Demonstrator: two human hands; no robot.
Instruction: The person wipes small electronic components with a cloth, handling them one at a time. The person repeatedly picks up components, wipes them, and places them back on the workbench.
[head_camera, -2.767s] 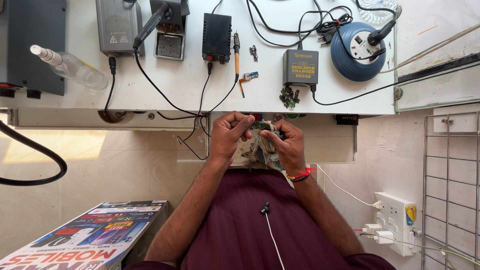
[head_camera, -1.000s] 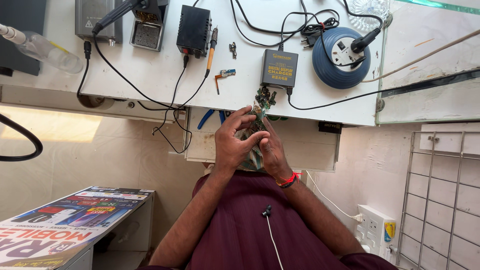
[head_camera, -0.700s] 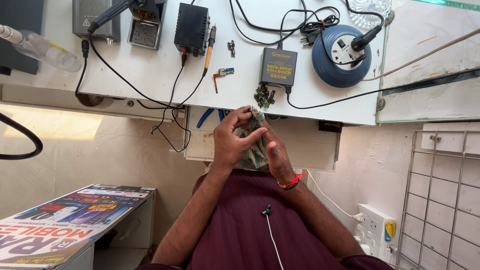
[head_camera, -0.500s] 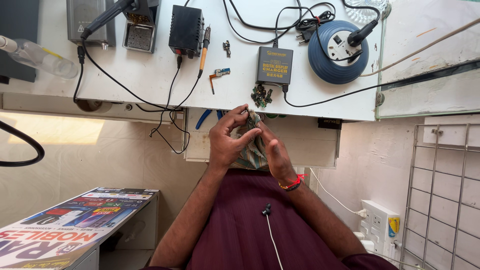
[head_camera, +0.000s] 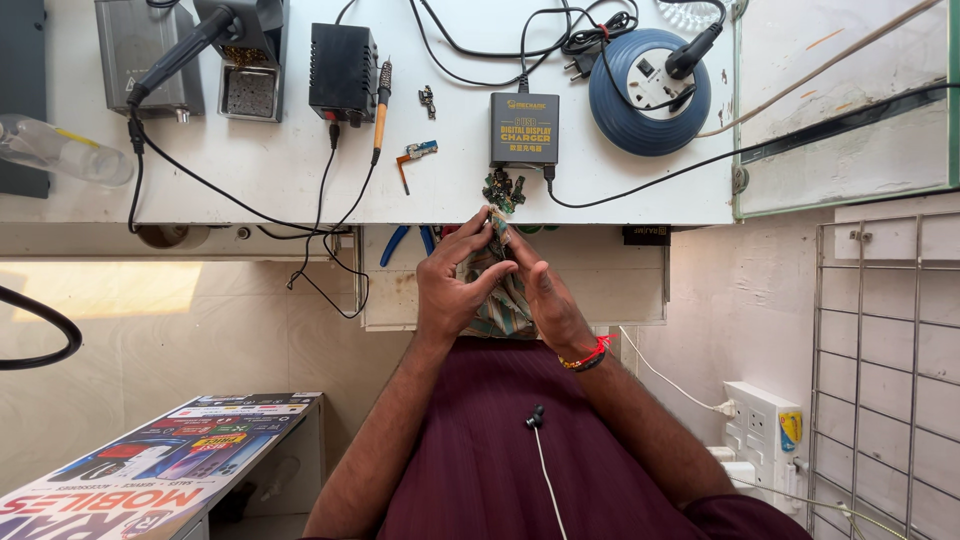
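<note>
While both hands, left hand (head_camera: 452, 290), right hand (head_camera: 548, 300), pinch a cloth (head_camera: 498, 290) (striped), white workbench (head_camera: 300, 170), tiled floor (head_camera: 180, 330).

Both forearms are brought up from the bottom of the frame and angled inward, so the hands meet in the middle. The left hand (head_camera: 452, 287) is curled, fingers bent, thumb pressed across toward the right hand (head_camera: 548, 300), which is held flatter (palm turned inward), fingertips pinched together at the top.
</note>
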